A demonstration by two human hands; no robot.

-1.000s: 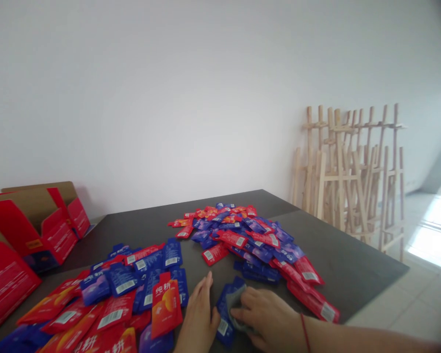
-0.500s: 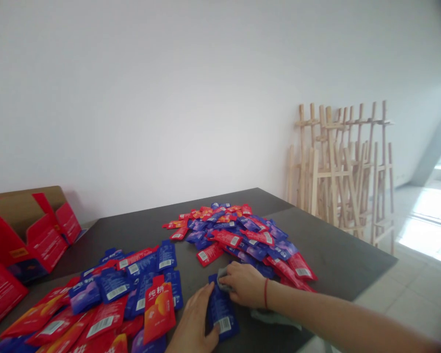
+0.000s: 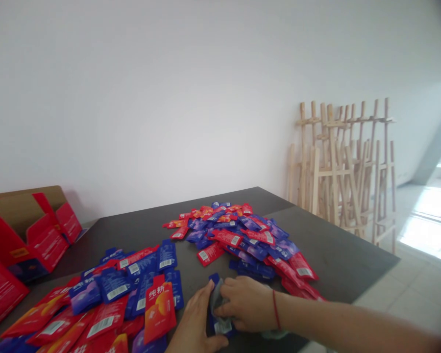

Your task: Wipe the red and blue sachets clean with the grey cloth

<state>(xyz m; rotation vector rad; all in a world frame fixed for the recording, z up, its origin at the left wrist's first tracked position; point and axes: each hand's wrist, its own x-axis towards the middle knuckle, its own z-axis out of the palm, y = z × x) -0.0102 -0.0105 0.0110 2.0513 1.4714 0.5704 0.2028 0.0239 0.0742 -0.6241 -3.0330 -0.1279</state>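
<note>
Head view: at six o'clock, the right hand (image 3: 248, 301) grips a crumpled grey-green cloth (image 3: 216, 298) against a flat, rectangular blue pouch (image 3: 210, 319) on the dark tabletop (image 3: 334, 264); the left hand (image 3: 194, 318), thumb and fingers apart, touches the pouch's nine-o'clock edge.

Art room or studio: wooden easels (image 3: 335, 173) by white wall (image 3: 161, 98), tiled floor (image 3: 407, 289).

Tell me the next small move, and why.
Probably slide the gray cloth toward the barcode: the right hand holds the cloth against the blue pouch, whose barcode shows at the near end, and the left hand lies along the pouch's edge.
</note>
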